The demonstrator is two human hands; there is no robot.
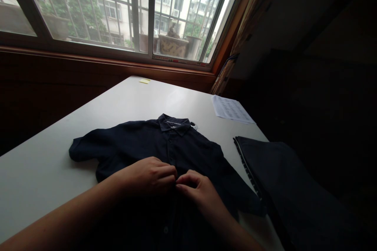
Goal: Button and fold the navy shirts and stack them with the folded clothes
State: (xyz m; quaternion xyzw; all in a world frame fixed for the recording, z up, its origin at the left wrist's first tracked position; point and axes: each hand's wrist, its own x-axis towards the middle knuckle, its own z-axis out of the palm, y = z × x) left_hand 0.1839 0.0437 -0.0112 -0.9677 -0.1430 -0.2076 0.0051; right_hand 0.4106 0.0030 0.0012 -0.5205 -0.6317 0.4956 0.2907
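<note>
A dark navy collared shirt [129, 141] lies front up on the white table [67, 125], its collar toward the window and its sleeves spread to both sides. My left hand [154, 174] is closed over the button placket at mid-chest, knuckles up. Right beside it, my right hand [197, 188] pinches the placket between thumb and forefinger. The fingertips of both hands meet there, and whatever button lies between them is hidden. Lower down the placket a button [165, 229] shows faintly.
Dark folded cloth [273, 164] lies along the table's right side. Printed paper sheets [231, 108] rest at the far right edge, and a yellow sticky note [144, 81] at the far corner. A small round object [193, 125] sits beside the collar. Behind stands a barred window [118, 11].
</note>
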